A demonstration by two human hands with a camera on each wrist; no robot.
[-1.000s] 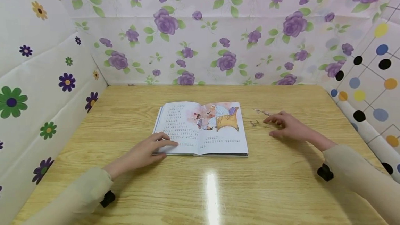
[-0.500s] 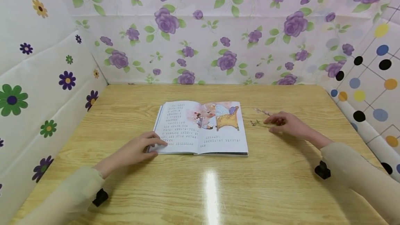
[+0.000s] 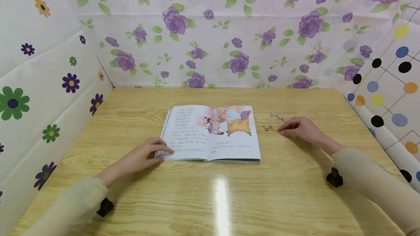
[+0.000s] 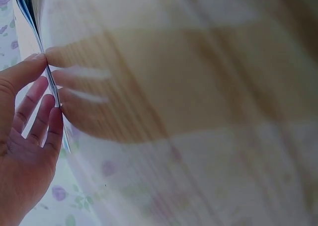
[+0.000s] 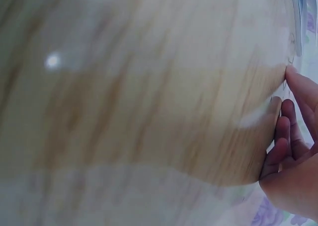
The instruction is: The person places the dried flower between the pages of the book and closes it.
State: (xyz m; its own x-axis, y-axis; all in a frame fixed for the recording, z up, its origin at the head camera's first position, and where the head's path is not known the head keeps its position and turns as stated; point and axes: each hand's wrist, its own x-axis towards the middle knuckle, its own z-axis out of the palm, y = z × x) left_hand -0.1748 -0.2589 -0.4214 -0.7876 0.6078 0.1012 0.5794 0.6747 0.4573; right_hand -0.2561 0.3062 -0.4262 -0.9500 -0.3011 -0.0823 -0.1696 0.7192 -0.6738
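An open picture book [image 3: 191,143] lies on the wooden table [image 3: 177,199], with text on its left page and a coloured drawing on the right. My left hand [image 3: 139,157] rests at its lower left corner, fingers relaxed on the page and thumb by the bottom edge. In the left wrist view, those fingers [image 4: 37,116] lie along the thin book edge. Right of the book is a thin see-through slip with purple and green flower sprigs [image 3: 267,128]. My right hand [image 3: 300,130] pinches its near right end between thumb and index finger; the other fingers [image 5: 282,136] curl under.
A purple-rose cloth [image 3: 203,32] hangs behind the table. Flowered cloth [image 3: 49,94] stands on the left and dotted cloth [image 3: 387,86] on the right. Bright light reflects off the table front, and black wrist devices [image 3: 105,207] sit under both sleeves.
My left hand has drawn back left toward the page corner. The right thumb and index finger have come together at the end of the flowered slip. The book has stayed in place.
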